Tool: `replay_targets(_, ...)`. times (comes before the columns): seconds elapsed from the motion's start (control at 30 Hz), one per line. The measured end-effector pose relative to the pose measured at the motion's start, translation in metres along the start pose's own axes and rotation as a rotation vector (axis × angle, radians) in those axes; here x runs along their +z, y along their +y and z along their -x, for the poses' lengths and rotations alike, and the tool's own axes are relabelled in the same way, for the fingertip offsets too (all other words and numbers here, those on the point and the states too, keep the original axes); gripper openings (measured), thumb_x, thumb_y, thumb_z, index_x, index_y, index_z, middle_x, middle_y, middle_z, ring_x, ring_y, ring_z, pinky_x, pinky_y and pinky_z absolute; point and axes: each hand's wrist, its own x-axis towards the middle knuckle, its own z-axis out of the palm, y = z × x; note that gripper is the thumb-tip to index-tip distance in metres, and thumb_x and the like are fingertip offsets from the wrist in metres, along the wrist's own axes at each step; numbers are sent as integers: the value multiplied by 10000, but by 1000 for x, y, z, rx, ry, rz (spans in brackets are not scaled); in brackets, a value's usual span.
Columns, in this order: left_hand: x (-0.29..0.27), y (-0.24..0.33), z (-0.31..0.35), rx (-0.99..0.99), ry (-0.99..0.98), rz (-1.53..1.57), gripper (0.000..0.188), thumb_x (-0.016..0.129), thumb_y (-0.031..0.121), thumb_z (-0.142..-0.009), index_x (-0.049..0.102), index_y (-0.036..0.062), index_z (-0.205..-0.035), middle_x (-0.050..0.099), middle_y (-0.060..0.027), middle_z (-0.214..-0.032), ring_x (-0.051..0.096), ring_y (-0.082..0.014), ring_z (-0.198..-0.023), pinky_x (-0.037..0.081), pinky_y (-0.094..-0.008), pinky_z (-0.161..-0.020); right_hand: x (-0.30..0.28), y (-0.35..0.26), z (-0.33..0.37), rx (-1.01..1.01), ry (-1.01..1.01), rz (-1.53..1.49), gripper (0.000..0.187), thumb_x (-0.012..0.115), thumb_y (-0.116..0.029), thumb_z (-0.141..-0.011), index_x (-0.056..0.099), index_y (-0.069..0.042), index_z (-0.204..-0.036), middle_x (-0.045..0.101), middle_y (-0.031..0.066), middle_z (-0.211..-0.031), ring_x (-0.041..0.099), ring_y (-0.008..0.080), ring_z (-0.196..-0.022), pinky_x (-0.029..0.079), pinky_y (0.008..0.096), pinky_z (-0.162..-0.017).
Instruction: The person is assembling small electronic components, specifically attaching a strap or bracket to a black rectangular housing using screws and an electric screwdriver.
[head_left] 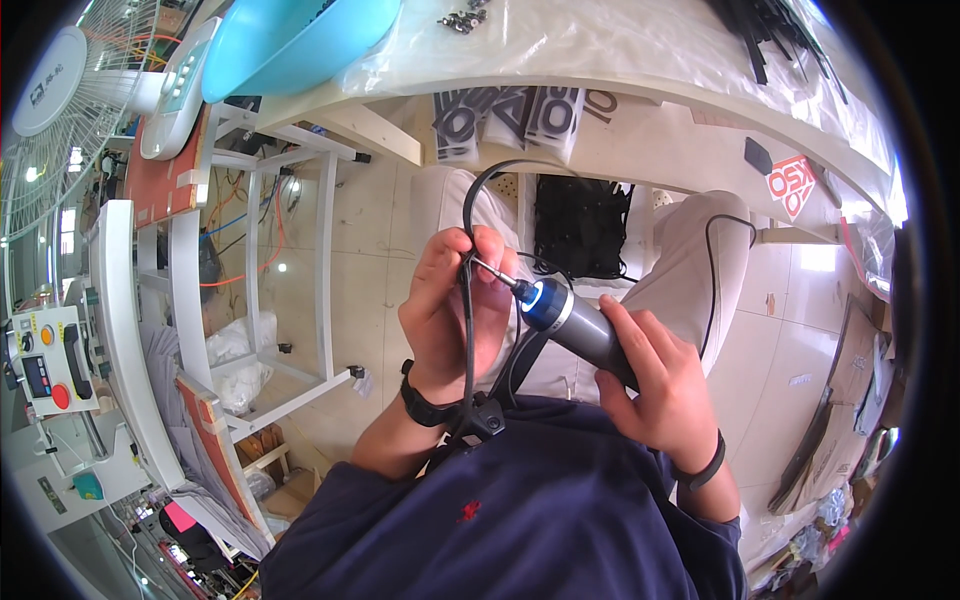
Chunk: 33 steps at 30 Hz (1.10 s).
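My left hand (450,325) is raised over my lap, its fingers pinched on a thin black strap (468,340). The strap arcs above these fingers and also hangs down past the wrist. My right hand (660,385) is wrapped round a grey electric screwdriver (585,332) with a lit ring near its nose. Tilted up to the left, the driver's bit (497,272) reaches the left fingertips and the strap. Whether a screw sits at the tip is hidden by the fingers. A heap of black straps (580,228) lies between my knees.
A worktable (600,60) covered in clear plastic stands ahead, with a blue basin (295,45), small dark screws (463,20) and black strips (775,35). To the left are a fan (60,85), a white metal frame (327,260) and a control box (48,360). A black cable (711,270) crosses my right leg.
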Motion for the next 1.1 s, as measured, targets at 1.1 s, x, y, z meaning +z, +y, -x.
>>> replay_targets(1.1, -14, -28, -26, -355, 458, -303, 177, 555, 86, -990, 657, 24, -1121, 711, -99, -1051, 686, -171, -935, 567, -294, -829, -18, 20, 13, 319, 54, -131, 572, 684, -72, -802, 541, 27, -1347, 610, 199, -959, 625, 390, -771, 512, 417, -689)
